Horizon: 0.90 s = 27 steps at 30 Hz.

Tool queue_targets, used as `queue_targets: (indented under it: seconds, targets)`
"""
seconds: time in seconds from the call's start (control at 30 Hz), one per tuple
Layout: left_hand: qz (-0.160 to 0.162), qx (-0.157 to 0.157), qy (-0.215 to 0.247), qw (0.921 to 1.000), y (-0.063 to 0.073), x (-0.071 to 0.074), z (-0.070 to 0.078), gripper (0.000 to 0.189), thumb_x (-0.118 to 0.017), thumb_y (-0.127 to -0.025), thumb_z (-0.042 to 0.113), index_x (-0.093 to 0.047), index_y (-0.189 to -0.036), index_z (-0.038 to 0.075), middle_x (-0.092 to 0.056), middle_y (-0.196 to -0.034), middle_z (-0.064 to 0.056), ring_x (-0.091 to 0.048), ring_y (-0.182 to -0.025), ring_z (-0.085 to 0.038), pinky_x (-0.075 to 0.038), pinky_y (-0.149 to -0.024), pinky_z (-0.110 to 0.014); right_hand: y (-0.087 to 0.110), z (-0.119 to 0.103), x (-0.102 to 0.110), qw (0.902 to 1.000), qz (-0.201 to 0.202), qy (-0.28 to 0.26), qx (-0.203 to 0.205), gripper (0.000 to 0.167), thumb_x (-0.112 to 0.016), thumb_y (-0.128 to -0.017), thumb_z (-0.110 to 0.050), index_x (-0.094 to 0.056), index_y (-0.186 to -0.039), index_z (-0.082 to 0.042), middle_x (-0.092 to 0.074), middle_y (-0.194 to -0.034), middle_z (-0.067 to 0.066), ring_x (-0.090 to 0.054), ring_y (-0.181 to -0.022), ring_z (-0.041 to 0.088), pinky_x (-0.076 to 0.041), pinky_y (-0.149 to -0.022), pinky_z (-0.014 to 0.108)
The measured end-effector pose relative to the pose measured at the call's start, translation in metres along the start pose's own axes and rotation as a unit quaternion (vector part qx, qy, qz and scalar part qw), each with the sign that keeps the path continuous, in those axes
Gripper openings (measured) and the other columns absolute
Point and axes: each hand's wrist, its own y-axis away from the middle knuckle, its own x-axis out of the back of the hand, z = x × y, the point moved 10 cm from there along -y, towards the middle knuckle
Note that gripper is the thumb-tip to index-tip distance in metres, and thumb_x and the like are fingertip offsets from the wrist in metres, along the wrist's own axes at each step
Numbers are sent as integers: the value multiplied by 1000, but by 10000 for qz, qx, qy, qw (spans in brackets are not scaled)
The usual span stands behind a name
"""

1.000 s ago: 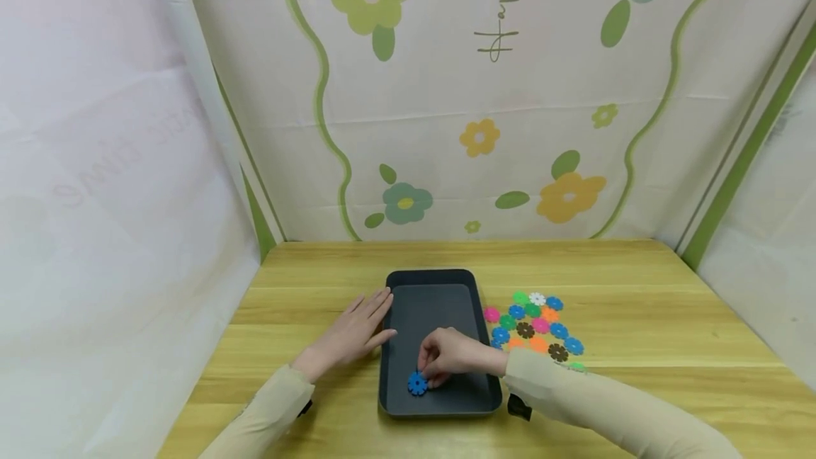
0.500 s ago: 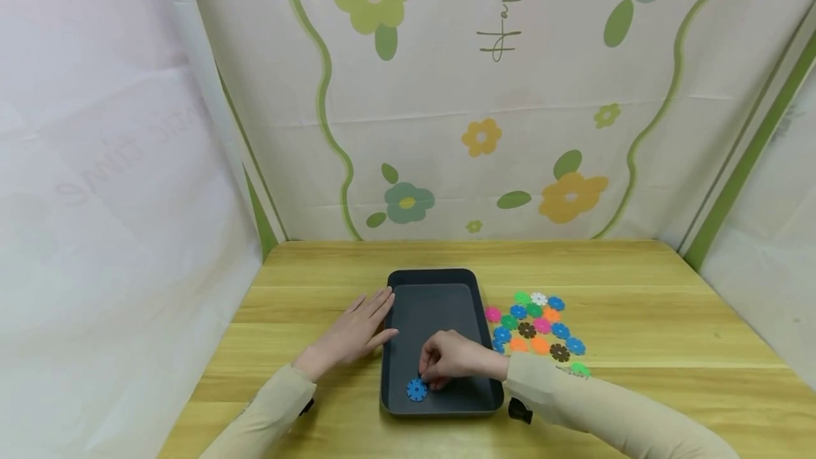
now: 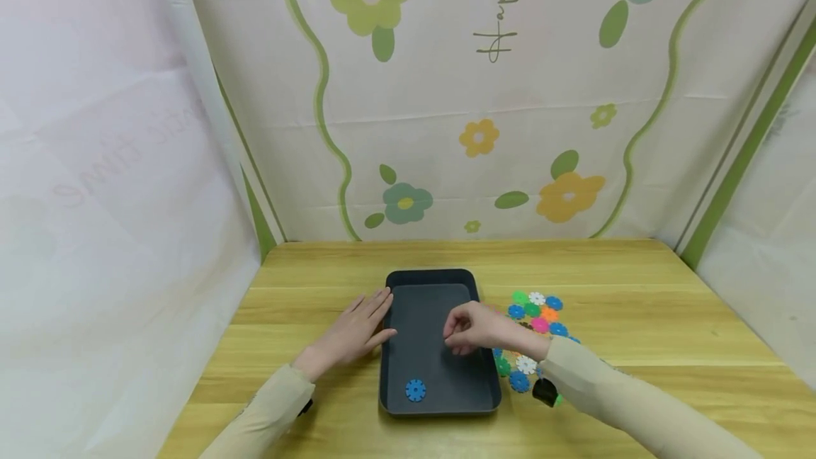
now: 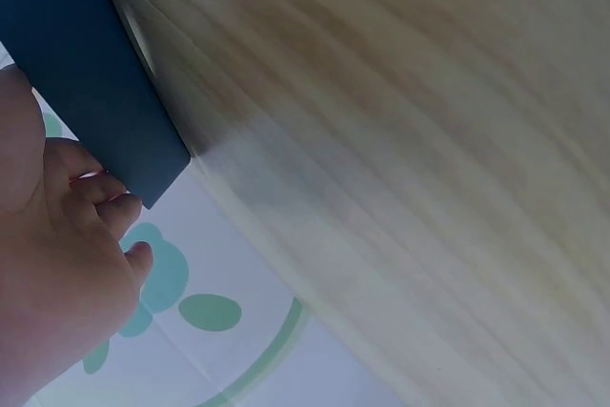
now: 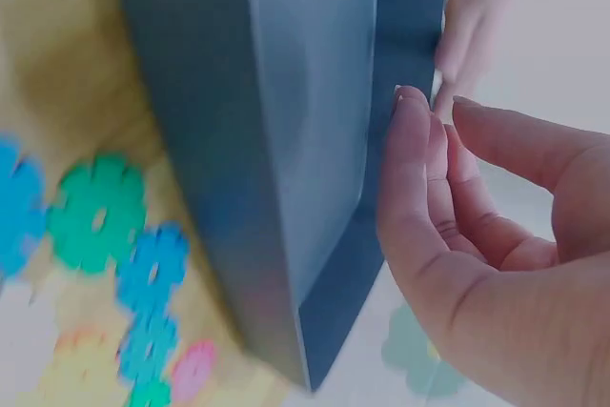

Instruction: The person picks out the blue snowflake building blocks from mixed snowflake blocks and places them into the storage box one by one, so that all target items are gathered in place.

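Note:
A blue notched plastic disc (image 3: pixel 416 390) lies flat in the near left part of a dark grey rectangular tray (image 3: pixel 428 317). The right hand (image 3: pixel 474 328) hovers above the tray's right half, holding nothing. Its fingers are loosely bent, and in the right wrist view a small gap shows between thumb and index finger (image 5: pixel 405 154). With fingers extended, the left hand (image 3: pixel 353 331) rests on the tray's left rim. In the left wrist view that hand (image 4: pixel 71 254) has its fingertips against the tray's outer wall (image 4: pixel 86 73).
Many notched discs in several colours lie on the wooden table right of the tray, among them a white disc (image 3: pixel 525 365) and a green disc (image 5: pixel 98 214). The right forearm covers part of them. A flower-printed curtain (image 3: pixel 446 126) stands behind the table.
The right hand has let go of the blue disc, which stays in the tray's near left, and has moved up and to the right. The left hand has kept its place.

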Motion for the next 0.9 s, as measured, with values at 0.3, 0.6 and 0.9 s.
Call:
queue_targets:
  seconds: [0.3,0.6,0.9]
  targets:
    - [2,-1,-24,10000,0,1,0,74,-38,-104,54,-23,-158,7,-21,-166,-10,-23,-154,-25,-21,-126,-50,26,27,56,9987,507,39,-84,17,-65,-96,-12,-66,-101,3,-68,-91,14,-70,-83,34,-62,-76,46]
    - [-26,-6,44,10000,2,1,0,73,-36,-104,54,-23,-158,6,-21,-167,-10,-23,-154,-26,-21,-126,-51,52,66,117,9888,1414,316,-364,17,-66,-94,-10,-65,-101,5,-66,-89,15,-68,-77,28,-62,-71,42]
    - [17,-24,99,9999,3,2,3,73,-37,-104,53,-25,-158,6,-22,-166,-10,-24,-154,-26,-22,-125,-51,72,111,161,9752,1906,695,-888,25,-66,-94,-13,-63,-105,9,-67,-92,17,-67,-78,24,-60,-72,40]
